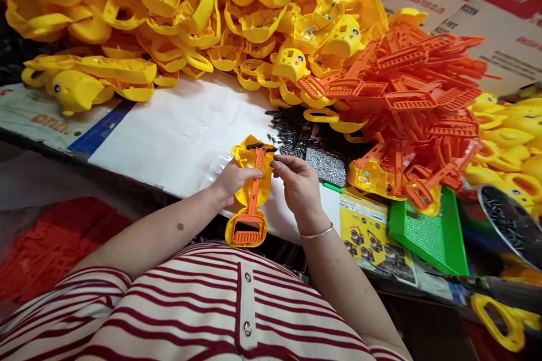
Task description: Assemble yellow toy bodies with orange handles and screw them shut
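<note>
My left hand point(237, 179) is closed round a yellow plastic toy shell half point(265, 180) near the table's front edge, its thumb pressing on an orange plastic handle piece point(254, 194) that lies lengthwise in the shell. Dark, rod-like parts point(262, 147) sit across the top end of the shell. At the shell's right edge my right hand point(298, 180) has thumb and index finger pinched together. Whatever is between those fingertips is too small to make out. Beyond the hands lie a pile of small black rods point(292, 130) and a heap of small metal screws point(326, 166).
Yellow shell halves point(169, 5) are piled along the back. Orange handle pieces point(423, 84) are heaped at the right, above a green basket point(453, 231). A green stick point(333, 187) and a printed yellow sheet point(372, 242) lie nearby. A dark tool point(495, 289) juts in at lower right.
</note>
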`<state>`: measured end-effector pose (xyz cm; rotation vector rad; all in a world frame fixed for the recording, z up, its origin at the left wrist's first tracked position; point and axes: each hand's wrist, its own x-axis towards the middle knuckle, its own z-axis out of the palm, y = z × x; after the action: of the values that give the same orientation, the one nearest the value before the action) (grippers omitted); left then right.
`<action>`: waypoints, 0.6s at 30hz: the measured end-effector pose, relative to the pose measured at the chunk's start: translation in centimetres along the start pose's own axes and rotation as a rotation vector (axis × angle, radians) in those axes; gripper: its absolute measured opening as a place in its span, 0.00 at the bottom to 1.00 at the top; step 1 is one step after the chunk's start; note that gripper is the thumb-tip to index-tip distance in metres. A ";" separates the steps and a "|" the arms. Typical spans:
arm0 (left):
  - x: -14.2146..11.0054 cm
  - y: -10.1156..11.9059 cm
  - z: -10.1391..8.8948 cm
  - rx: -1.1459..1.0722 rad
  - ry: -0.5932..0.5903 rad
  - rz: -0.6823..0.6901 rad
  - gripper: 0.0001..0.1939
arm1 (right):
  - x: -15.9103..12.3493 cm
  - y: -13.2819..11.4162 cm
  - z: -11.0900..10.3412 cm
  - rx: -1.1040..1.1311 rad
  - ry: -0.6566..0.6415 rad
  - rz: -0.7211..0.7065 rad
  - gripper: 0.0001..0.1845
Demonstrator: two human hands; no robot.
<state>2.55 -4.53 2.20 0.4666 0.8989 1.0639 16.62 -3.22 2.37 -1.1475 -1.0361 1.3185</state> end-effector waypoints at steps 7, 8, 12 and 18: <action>0.4 -0.5 -0.2 0.018 -0.002 0.029 0.14 | -0.6 -0.3 1.2 -0.059 0.074 -0.006 0.15; 0.5 -0.5 -0.2 0.018 -0.002 0.031 0.14 | -0.6 -0.4 1.3 -0.070 0.073 0.006 0.15; 0.7 -0.8 -0.3 0.013 -0.028 0.031 0.13 | -0.6 -0.1 1.2 -0.132 0.068 0.011 0.14; 0.7 -0.8 -0.2 -0.019 -0.056 0.059 0.15 | -1.0 1.4 1.1 -0.566 0.119 -0.441 0.06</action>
<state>2.95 -4.26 1.25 0.5068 0.8291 1.1070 15.27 -4.30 1.30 -1.2876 -1.5227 0.6130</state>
